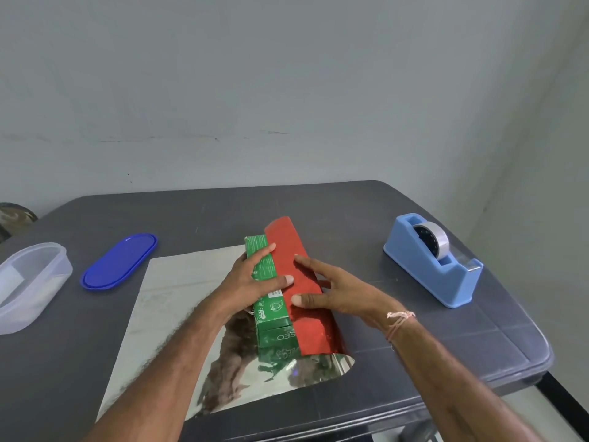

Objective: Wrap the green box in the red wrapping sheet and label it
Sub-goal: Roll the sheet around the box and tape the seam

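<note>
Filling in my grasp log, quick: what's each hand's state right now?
Left hand: open, fingers laid flat on the green box.
Right hand: open, straight fingers pressing the red wrapping sheet onto the box.

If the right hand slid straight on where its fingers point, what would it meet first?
Likely the left hand, whose thumb lies across the green printed cardboard box just ahead.

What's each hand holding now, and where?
Nothing is gripped. The left hand presses flat on the box top, mid-length; the right hand presses the sheet flap folded over the box.
</note>
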A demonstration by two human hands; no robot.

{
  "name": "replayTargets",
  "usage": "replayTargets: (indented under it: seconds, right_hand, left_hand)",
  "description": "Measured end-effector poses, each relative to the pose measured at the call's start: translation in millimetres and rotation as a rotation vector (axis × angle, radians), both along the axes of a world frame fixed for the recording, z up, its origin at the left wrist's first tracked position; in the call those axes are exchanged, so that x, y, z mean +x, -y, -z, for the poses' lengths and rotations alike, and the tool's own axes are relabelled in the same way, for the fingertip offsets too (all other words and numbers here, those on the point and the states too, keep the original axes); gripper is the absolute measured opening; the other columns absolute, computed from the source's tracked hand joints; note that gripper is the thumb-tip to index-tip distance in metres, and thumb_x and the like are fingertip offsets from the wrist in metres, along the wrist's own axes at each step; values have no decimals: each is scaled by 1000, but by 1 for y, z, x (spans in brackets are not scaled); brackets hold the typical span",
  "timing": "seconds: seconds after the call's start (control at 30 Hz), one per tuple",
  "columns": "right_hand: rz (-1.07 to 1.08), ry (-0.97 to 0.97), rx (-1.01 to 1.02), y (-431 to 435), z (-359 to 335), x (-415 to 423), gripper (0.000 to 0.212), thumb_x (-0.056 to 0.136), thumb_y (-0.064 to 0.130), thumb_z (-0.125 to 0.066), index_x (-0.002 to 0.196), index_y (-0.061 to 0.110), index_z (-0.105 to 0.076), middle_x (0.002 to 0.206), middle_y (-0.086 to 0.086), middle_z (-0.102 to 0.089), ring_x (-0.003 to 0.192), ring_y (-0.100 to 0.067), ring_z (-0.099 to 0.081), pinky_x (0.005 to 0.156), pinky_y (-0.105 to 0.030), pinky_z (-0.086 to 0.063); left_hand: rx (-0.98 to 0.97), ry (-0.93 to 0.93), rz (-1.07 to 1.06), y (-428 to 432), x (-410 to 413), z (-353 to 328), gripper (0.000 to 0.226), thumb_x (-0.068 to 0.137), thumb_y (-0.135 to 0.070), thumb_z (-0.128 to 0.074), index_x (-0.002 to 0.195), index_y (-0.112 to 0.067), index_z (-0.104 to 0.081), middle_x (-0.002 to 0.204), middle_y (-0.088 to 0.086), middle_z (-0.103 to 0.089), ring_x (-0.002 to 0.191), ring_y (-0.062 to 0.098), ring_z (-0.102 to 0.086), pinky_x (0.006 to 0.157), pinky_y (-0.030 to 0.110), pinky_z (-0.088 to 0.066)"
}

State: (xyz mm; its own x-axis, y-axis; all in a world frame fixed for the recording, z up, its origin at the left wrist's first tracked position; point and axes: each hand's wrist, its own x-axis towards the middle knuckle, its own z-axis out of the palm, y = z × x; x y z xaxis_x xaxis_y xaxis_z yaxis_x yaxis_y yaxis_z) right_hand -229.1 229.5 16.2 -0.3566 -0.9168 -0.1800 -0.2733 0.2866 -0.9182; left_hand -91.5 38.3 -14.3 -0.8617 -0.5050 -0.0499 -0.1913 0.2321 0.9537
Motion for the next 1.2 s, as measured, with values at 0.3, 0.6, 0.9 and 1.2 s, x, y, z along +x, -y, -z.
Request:
replayTargets:
  seconds: [0.3,0.6,0.9,1.2]
  right_hand:
    - [571,-263,-313,-48,16,-3,88,74,47,-87,149,39,-41,146,16,-43,127,-4,-51,97,-32,-55]
    - [1407,-496,-177,-97,39,-28,120,69,30,-91,160,27,-12,165,-6,-14,151,-31,-16,116,-61,-22]
    - [1345,-381,-174,-113,43,-56,50,69,36,-86,108,27,-58,107,3,-67,94,-22,-66,87,-41,-55]
    - [1127,-490,-7,-57,36,-34,66,77,44,-82,131,26,-50,114,0,-53,97,-22,-56,74,-35,-45]
  left_hand:
    - [-2,-4,-2,2,-1,0,106,48,-70,-91,144,-52,-48,148,-7,-51,128,12,-58,109,41,-50]
    - [-12,-5,8,-6,0,-8,93,66,-49,-87,149,-45,-44,150,-4,-49,129,17,-56,96,30,-47]
    - [-6,-3,2,-10,0,-10,88,73,-42,-87,150,-44,-44,149,-4,-49,128,15,-54,102,31,-44]
    - [8,-8,-4,-8,2,-9,97,61,-52,-88,148,-46,-45,148,-6,-50,128,15,-57,105,35,-49]
